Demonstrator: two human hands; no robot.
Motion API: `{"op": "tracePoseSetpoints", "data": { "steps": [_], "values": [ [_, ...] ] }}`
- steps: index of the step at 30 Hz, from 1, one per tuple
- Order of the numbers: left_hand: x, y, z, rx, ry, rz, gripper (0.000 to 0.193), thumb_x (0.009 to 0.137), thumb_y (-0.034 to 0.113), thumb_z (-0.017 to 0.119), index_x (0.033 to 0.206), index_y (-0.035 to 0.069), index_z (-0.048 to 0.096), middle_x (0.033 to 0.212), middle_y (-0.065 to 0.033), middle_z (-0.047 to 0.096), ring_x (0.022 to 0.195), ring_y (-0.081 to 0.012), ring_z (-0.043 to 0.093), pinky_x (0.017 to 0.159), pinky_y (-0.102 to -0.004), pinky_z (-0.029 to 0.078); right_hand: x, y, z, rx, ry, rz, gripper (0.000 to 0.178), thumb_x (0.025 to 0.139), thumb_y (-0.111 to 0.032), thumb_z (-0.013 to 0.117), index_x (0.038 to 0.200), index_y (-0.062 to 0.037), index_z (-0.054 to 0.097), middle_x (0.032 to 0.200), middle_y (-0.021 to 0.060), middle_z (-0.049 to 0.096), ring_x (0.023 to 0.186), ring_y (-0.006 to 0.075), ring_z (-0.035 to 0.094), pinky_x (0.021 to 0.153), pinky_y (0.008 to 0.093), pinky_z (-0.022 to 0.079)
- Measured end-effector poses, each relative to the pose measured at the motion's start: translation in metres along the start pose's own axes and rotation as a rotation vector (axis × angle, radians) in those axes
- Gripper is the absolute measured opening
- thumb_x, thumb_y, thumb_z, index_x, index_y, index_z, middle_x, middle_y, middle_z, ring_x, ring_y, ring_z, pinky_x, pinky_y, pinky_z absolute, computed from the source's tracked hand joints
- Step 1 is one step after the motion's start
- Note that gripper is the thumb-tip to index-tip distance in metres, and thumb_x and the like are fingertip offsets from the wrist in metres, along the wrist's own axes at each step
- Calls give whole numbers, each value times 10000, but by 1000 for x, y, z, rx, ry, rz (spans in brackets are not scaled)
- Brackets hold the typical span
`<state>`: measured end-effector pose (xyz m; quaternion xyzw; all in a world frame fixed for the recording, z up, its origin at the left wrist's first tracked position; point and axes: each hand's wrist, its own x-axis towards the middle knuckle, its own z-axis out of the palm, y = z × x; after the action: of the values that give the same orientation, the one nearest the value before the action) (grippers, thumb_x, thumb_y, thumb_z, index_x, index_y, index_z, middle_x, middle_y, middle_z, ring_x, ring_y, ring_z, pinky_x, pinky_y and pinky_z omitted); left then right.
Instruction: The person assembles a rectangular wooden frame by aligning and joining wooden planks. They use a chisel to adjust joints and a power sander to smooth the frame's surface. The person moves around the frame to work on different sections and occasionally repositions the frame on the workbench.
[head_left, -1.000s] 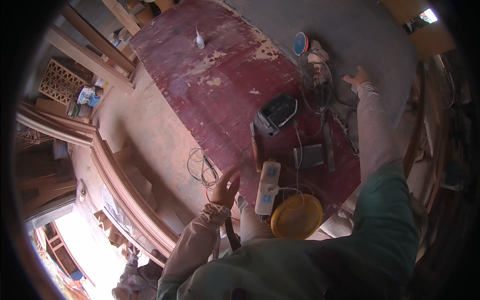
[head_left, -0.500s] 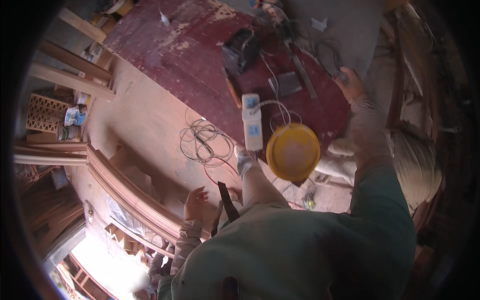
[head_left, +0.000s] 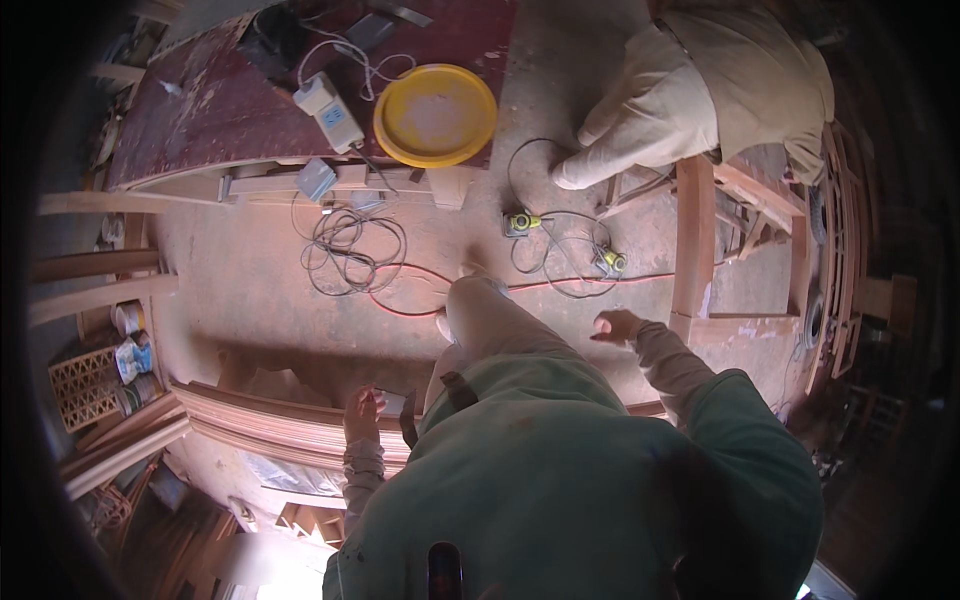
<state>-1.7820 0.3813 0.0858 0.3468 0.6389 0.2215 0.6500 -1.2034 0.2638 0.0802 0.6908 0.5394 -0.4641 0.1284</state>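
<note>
My left hand (head_left: 364, 414) hangs low by my left hip, fingers loosely bent and apart. A small grey patch shows beside its fingertips; I cannot make out what it is, and nothing plainly sits in the grasp. Out to my right, my right hand (head_left: 617, 327) hangs above the floor with its fingers slightly curled, apparently holding nothing. Ahead, on the dark red table (head_left: 210, 125), a yellow round lid or shallow tub (head_left: 436, 115) stands at the near right corner. Beside it lies a white power strip (head_left: 330, 113) with a cord.
Coiled cable (head_left: 355, 250) and a red hose (head_left: 410, 312) cross the floor ahead. Two yellow-green sanders (head_left: 520, 223) lie there with cords. A co-worker in beige (head_left: 690, 90) bends at far right beside a wooden frame (head_left: 692, 240). Stacked mouldings (head_left: 290, 425) run along my left.
My view has swung right, so the table now sits farther left. My right hand has come away from the table's right edge and dropped to my side. My left hand stays low.
</note>
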Motion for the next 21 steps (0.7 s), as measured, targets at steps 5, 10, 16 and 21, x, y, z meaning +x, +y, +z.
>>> {"op": "tracePoseSetpoints", "data": {
  "steps": [5, 10, 16, 21],
  "values": [
    [-5, 19, 46, 124, -118, 46, 255, 932, 161, 594, 1166, 61, 596, 1056, -69, 606, 956, -181, 616, 800, -306, 530, -79, 14, 68, 245, -147, 229, 428, 823, -419, 682, 1070, -71, 647, 1040, 138, 682, 1002, 297, 641, 866, 375, 502],
    [0, 33, 93, 258, -236, -23, 287, 938, 168, 576, 1197, 45, 552, 1057, -76, 639, 946, -178, 620, 812, -310, 526, -110, 62, 61, 608, 384, 341, 347, 843, -344, 690, 1029, -56, 639, 966, 143, 694, 890, 244, 675, 789, 345, 530],
    [-14, -19, 157, 614, -437, -195, 293, 908, 219, 603, 1154, 60, 593, 1022, -98, 668, 953, -200, 638, 845, -337, 517, -166, 151, 100, 771, 494, 283, 370, 844, -338, 697, 1044, -35, 627, 925, 132, 696, 839, 221, 679, 757, 347, 538],
    [-23, -78, 184, 901, -704, -116, 348, 881, 273, 629, 1152, 57, 595, 1084, -121, 671, 1015, -224, 639, 868, -358, 508, -211, 250, 175, 810, 310, 570, 430, 829, -397, 697, 1052, -35, 636, 996, 171, 686, 922, 281, 670, 814, 365, 525]
  ]
}}
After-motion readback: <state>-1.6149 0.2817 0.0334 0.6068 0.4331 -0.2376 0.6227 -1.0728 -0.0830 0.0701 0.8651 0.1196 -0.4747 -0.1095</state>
